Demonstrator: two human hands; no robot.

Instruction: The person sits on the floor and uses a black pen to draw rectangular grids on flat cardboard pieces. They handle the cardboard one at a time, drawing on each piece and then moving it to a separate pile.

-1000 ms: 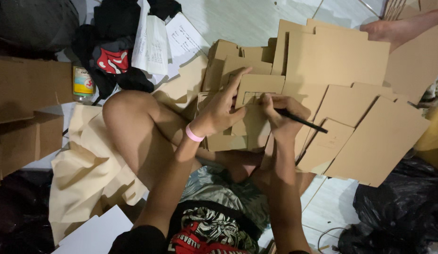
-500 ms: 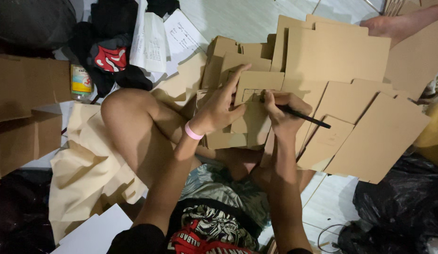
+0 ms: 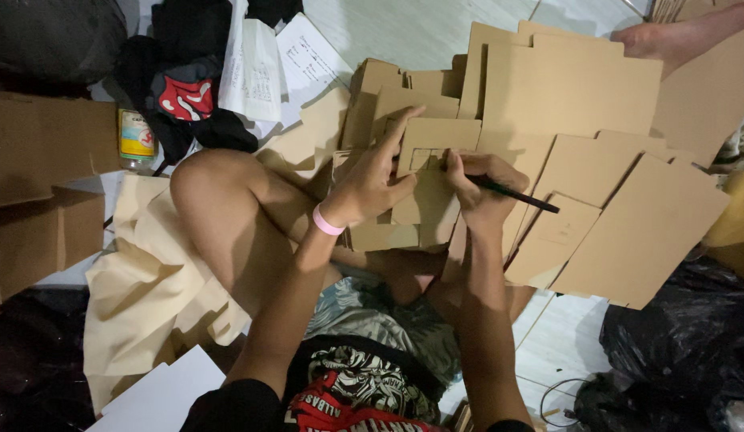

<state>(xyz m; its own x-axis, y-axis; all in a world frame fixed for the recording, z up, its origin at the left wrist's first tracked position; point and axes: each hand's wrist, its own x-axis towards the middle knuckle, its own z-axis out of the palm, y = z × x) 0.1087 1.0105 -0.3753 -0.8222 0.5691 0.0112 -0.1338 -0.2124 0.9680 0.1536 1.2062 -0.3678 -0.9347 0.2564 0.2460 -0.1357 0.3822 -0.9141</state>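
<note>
- Sitting cross-legged on the floor (image 3: pixel 404 32), bent knee (image 3: pixel 216 184) raised at left, cardboard spread all around.
- Pressing down with left hand (image 3: pixel 373 180), fingers splayed flat, on a small cardboard piece (image 3: pixel 424 188) resting over the lap and the heap of sheets; pink wristband (image 3: pixel 327 222) showing at the wrist.
- Gripping a dark pen (image 3: pixel 516 194) in right hand (image 3: pixel 477 188), fingers closed tight round it, tip hidden behind the fingers and seeming to meet the cardboard piece near its upper right part.
- Pen's long axis running from the tip at upper left down and out to the right, free end pointing away over the bigger sheets.
- Both hands working close together, nearly touching, left holding the piece still, right marking; cardboard piece lying directly under and between them, right hand nearer the marked spot.
- Lying beyond and to the right: large cardboard sheets (image 3: pixel 580 88), overlapping, fanned toward the right edge.
- Showing at the top right corner: another person's bare foot (image 3: pixel 668 36) resting on cardboard.
- Standing at left: small bottle (image 3: pixel 137 138) with a yellow label, beside dark clothing (image 3: pixel 184 96) and white papers (image 3: pixel 264 68).
- Sitting at lower right: black plastic bags (image 3: pixel 676 344); at far left, folded cardboard boxes (image 3: pixel 44 184).
</note>
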